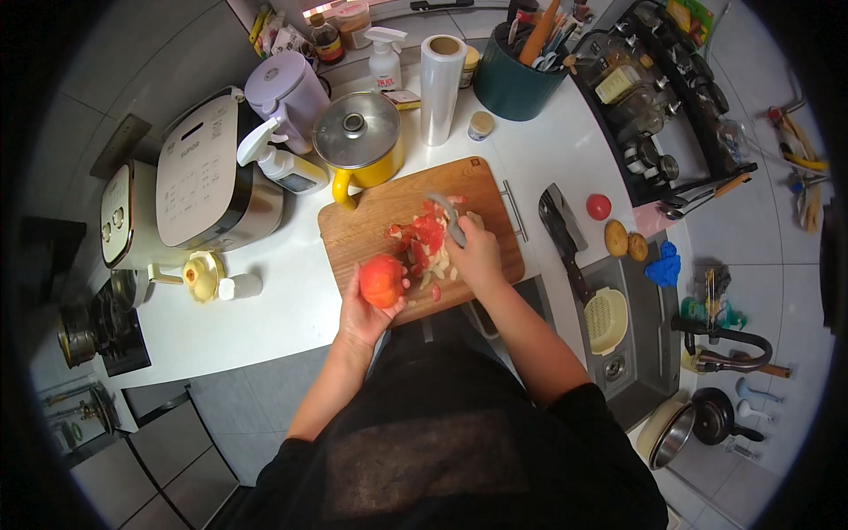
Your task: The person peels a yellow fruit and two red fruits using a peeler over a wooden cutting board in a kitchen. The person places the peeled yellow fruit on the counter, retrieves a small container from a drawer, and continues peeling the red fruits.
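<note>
A red tomato (382, 281), its surface looking peeled, rests in my left hand (366, 311) over the near left part of a wooden cutting board (354, 228). My right hand (476, 253) grips a grey-handled tool (453, 222), probably a peeler; it is blurred and its working end is hard to make out. Beneath and beside that hand, red tomato peelings (427, 232) lie heaped on the board with pale peel strips (437, 264). The tool is above the heap, apart from the tomato.
Right of the board lies a kitchen knife (563, 238), near a small tomato (598, 207) and two potatoes (615, 238). A colander (605, 321) sits in the sink (646, 331). Behind the board stand a yellow pot (377, 169) and a spray bottle (291, 169); a rice cooker (212, 172) is left.
</note>
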The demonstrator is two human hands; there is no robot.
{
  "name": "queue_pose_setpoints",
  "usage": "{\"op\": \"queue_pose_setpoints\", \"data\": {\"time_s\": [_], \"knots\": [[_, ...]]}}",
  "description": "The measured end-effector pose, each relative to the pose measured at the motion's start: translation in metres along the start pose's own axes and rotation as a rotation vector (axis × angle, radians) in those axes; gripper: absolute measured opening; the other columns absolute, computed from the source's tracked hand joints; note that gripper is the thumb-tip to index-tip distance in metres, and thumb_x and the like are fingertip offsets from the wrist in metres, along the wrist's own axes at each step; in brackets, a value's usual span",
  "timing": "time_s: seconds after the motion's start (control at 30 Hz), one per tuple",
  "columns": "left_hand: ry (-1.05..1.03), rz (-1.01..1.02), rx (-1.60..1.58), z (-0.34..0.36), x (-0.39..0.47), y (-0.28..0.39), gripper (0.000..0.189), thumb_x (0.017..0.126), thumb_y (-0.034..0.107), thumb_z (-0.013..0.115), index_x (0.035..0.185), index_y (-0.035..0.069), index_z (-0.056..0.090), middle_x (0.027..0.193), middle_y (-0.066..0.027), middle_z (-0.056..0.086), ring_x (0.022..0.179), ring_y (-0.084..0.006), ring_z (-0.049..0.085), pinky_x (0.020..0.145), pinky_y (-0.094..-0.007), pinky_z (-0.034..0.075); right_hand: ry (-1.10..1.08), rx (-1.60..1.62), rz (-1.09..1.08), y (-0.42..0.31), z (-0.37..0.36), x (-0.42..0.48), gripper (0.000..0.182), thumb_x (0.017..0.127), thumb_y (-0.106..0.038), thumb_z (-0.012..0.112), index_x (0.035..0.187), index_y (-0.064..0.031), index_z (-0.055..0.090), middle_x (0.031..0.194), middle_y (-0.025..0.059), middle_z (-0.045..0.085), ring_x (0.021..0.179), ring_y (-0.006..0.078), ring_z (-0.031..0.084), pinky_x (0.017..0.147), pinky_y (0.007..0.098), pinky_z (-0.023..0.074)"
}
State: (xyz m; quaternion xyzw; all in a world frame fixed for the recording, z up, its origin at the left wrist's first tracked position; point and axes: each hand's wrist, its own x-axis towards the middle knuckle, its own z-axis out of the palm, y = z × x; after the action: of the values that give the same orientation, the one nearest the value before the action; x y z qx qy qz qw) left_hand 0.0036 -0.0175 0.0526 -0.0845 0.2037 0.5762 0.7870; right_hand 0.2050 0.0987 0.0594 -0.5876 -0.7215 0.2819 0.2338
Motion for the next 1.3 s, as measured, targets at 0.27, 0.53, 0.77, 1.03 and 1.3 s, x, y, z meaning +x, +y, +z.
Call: {"op": "queue_pose_setpoints", "data": {"time_s": [0.27, 0.53, 0.77, 1.03, 1.3], "knots": [[0.085, 0.182, 0.066, 0.014, -0.001, -0.006, 0.05, 0.097, 0.042, 0.051, 0.129, 0.004, 0.049, 0.125, -0.0161, 0.058, 0.116, -0.0347, 0.056, 0.1, -0.047, 0.046, -0.26, 0.243, 0.05, 0.019, 0.011, -0.012, 0.042, 0.084, -0.02, 0.068, 0.122, -0.0103, 0.055, 0.087, 0.0109, 0.065, 0.07, 0.0277, 0.064, 0.066, 0.038, 0.052], [0.066, 0.362, 0.222, 0.023, 0.008, -0.013, 0.041, 0.101, 0.034, 0.045, 0.132, 0.007, 0.047, 0.136, -0.011, 0.052, 0.122, -0.0247, 0.051, 0.106, -0.0436, 0.04, -0.547, 0.994, 0.194, -0.052, 0.002, -0.036, 0.064, 0.078, -0.008, 0.076, 0.134, -0.0093, 0.046, 0.105, 0.0025, 0.06, 0.081, 0.0093, 0.058, 0.066, 0.0239, 0.0476], [-0.044, -0.096, -0.066, 0.026, 0.002, -0.009, 0.054, 0.099, 0.042, 0.048, 0.139, 0.007, 0.039, 0.139, -0.0137, 0.048, 0.125, -0.0308, 0.05, 0.1, -0.0501, 0.047, -0.898, 0.929, 0.035, -0.046, -0.037, 0.0, 0.071, 0.071, -0.009, 0.08, 0.134, -0.0046, 0.046, 0.125, 0.0063, 0.055, 0.117, 0.0169, 0.052, 0.103, 0.0328, 0.0396], [0.004, 0.112, 0.142, 0.028, 0.006, 0.004, 0.048, 0.095, 0.033, 0.057, 0.135, 0.012, 0.042, 0.137, -0.0134, 0.05, 0.122, -0.0331, 0.052, 0.094, -0.0462, 0.051, -0.612, 0.737, 0.332, -0.055, -0.053, 0.001, 0.034, 0.094, -0.016, 0.058, 0.124, -0.0016, 0.054, 0.109, 0.0059, 0.062, 0.088, 0.0104, 0.06, 0.066, 0.0238, 0.0499], [0.171, 0.269, 0.178, 0.033, 0.01, 0.005, 0.046, 0.094, 0.029, 0.054, 0.132, 0.006, 0.046, 0.132, -0.0177, 0.053, 0.116, -0.0382, 0.056, 0.092, -0.0469, 0.052, -0.221, -0.013, -0.044, -0.051, -0.027, -0.021, 0.022, 0.097, -0.029, 0.052, 0.103, -0.0078, 0.054, 0.081, 0.0172, 0.064, 0.064, 0.0275, 0.067, 0.058, 0.0421, 0.0505]]}}
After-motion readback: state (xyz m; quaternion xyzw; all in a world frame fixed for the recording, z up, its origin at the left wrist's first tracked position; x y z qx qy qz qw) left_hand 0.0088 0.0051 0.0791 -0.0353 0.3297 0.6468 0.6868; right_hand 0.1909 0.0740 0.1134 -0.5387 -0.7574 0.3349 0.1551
